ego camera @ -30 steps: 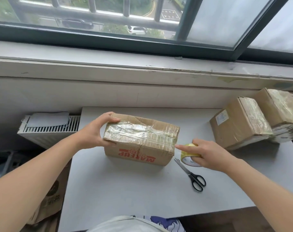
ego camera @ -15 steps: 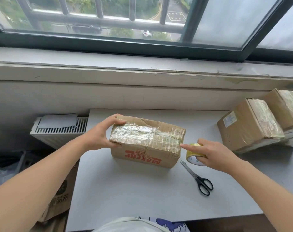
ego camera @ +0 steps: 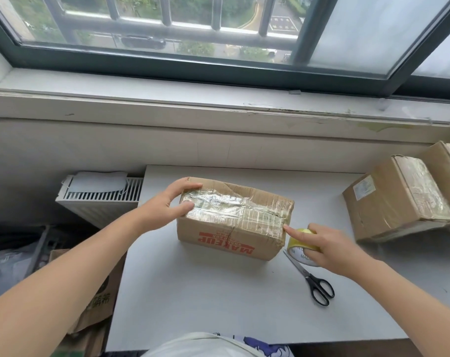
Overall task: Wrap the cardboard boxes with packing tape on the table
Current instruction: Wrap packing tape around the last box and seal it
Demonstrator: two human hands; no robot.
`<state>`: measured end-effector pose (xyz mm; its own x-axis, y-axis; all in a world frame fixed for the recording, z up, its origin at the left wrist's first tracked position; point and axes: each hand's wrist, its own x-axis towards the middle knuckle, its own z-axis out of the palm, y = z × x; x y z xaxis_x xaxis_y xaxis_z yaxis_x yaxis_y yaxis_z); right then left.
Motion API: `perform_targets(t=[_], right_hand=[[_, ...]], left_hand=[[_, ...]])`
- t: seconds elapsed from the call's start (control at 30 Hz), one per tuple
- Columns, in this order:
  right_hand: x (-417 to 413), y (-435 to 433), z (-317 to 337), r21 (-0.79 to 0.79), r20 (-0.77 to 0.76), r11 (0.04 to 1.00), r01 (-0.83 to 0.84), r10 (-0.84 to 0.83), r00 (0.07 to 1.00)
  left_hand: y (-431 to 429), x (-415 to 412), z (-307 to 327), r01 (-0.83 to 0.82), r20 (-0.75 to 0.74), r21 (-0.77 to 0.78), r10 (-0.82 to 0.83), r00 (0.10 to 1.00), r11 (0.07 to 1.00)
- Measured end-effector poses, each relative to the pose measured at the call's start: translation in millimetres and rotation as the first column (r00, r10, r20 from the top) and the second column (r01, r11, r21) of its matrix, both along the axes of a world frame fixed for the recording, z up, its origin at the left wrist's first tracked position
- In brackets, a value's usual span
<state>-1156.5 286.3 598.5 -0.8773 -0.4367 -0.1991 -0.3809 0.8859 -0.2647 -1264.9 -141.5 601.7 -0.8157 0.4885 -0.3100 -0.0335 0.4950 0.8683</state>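
Observation:
A cardboard box with red lettering on its near side and glossy tape across its top lies in the middle of the white table. My left hand grips its left end, thumb on the top face and fingers over the far edge. My right hand holds a yellowish roll of packing tape just right of the box. Its index finger points out and touches the box's right top corner.
Black-handled scissors lie on the table below the tape roll. Two taped cardboard boxes lean at the right edge. A white radiator stands left of the table, with cardboard and bags on the floor below. The window sill runs behind.
My right index finger has moved in from just beside the box to touch its right top corner. My left thumb now lies on the top face. The view has shifted a little.

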Motion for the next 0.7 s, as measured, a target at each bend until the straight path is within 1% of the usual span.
perform_targets(t=[0.07, 0.1, 0.13, 0.17, 0.23, 0.27, 0.3, 0.33, 0.37, 0.43, 0.53, 0.6, 0.7], right_hand=[[2.1, -0.6, -0.5, -0.015, 0.014, 1.0, 0.004, -0.003, 1.0], [2.3, -0.4, -1.1, -0.02, 0.018, 1.0, 0.009, -0.009, 1.0], [1.7, -0.8, -1.4, -0.024, 0.016, 1.0, 0.013, -0.012, 1.0], [1.0, -0.6, -1.5, -0.024, 0.01, 1.0, 0.015, -0.015, 1.0], [-1.0, 0.4, -1.4, -0.013, 0.006, 1.0, 0.011, -0.011, 1.0], [-1.4, 1.0, -1.2, -0.002, -0.003, 1.0, 0.003, -0.003, 1.0], [-1.2, 1.5, -1.6, 0.005, -0.017, 1.0, -0.009, 0.009, 1.0], [-0.6, 1.7, -1.9, 0.003, -0.021, 1.0, -0.012, 0.012, 1.0], [0.2, 1.0, -2.1, -0.004, -0.024, 1.0, -0.011, 0.011, 1.0], [2.3, -1.6, -2.4, -0.014, -0.029, 1.0, 0.012, -0.012, 0.999], [4.5, -3.5, -4.2, -0.05, -0.037, 0.998, 0.042, -0.044, 0.998], [5.0, -4.5, -4.0, -0.072, -0.047, 0.996, 0.049, -0.052, 0.998], [8.5, -6.1, -5.9, -0.103, -0.047, 0.993, 0.062, -0.067, 0.997]], left_hand=[[10.0, 2.0, 3.0, 0.028, -0.067, -0.058, -0.032, 0.997, 0.998], [15.0, 0.9, 5.5, 0.065, -0.088, -0.128, -0.076, 0.993, 0.99], [19.4, -2.4, 7.8, 0.098, -0.103, -0.238, -0.126, 0.987, 0.966], [23.6, -7.5, 10.4, 0.124, -0.124, -0.382, -0.183, 0.975, 0.916], [31.3, -15.5, 12.9, 0.136, -0.173, -0.656, -0.324, 0.93, 0.742], [37.0, -16.4, 15.3, 0.127, -0.2, -0.752, -0.407, 0.891, 0.647], [44.6, -15.4, 16.9, 0.115, -0.226, -0.814, -0.493, 0.84, 0.57], [54.5, -11.6, 17.3, 0.105, -0.251, -0.847, -0.566, 0.785, 0.521], [65.0, -8.0, 14.3, 0.101, -0.275, -0.858, -0.616, 0.738, 0.504], [84.7, -4.0, 4.9, 0.099, -0.329, -0.844, -0.654, 0.681, 0.527], [107.3, -2.8, -0.1, 0.107, -0.366, -0.823, -0.664, 0.652, 0.558], [124.6, 1.7, 1.1, 0.124, -0.368, -0.818, -0.677, 0.637, 0.562], [157.8, 14.0, 1.6, 0.154, -0.372, -0.818, -0.714, 0.593, 0.554]])
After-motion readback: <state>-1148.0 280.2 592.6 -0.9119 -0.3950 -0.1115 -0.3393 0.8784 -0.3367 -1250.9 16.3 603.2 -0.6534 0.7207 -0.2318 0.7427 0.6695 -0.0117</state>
